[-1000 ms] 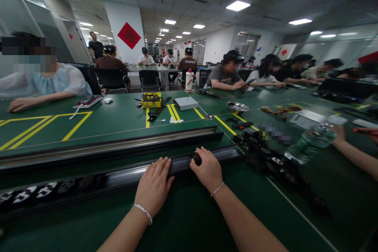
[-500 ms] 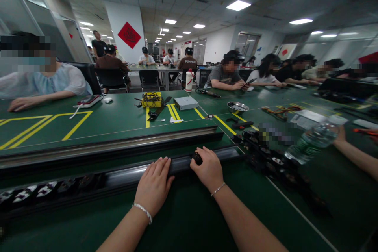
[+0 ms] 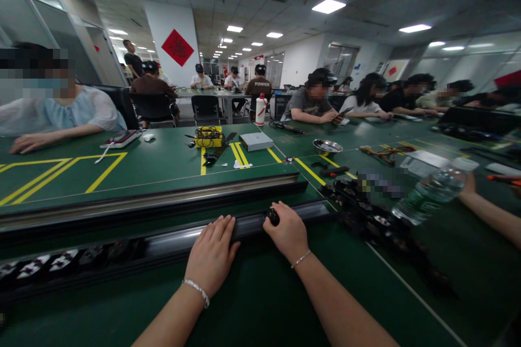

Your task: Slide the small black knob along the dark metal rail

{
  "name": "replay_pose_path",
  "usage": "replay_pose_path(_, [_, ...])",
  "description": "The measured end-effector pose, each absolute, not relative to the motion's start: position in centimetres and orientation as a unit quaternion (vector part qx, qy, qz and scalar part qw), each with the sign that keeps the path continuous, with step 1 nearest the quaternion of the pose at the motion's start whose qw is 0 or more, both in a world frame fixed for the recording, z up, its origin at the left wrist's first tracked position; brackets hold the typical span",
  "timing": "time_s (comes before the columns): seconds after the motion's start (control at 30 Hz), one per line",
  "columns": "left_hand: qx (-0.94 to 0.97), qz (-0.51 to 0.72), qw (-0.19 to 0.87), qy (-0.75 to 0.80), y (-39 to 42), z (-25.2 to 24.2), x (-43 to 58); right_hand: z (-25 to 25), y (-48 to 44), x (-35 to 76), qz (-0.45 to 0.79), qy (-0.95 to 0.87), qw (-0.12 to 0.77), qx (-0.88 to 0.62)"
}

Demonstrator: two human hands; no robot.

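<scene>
1. Hands first: the left hand (image 3: 211, 252) lies flat and palm down, its fingers spread over the edge of the dark rail (image 3: 171, 241), gripping nothing. The right hand (image 3: 288, 233), just beside it, is curled with its fingertips pinched on a small black part (image 3: 273, 217) at the rail's top.
2. Far to the left, a row of black-and-white pieces (image 3: 61, 261) already sits in the rail. The stretch between them and the hands looks bare. A heap of black parts (image 3: 366, 211) lies loose on the green tabletop (image 3: 252, 303) to the right, so much appears left.
3. Containers:
   - The metal bowl (image 3: 328, 146) is too far off to show its contents.
   - The yellow box (image 3: 209, 137) holds coiled dark cables.
   - The white box (image 3: 256, 141) is shut.
   - A clear bottle (image 3: 427, 195) tilts near a co-worker's arm (image 3: 488, 211).
</scene>
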State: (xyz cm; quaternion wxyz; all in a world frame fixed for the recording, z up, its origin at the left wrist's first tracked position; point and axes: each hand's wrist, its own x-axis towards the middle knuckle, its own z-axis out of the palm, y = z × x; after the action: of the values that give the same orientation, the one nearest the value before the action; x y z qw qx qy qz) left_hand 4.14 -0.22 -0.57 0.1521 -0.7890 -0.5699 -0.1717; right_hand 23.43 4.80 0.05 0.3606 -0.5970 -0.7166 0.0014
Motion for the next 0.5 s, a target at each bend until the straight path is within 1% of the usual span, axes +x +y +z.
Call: replay_pose_path(0.5, [-0.789, -0.159, 0.152, -0.573, -0.29, -0.4, 4.23, 0.09, 4.84, 23.47, 0.005, -0.716, 0.366, -0.594])
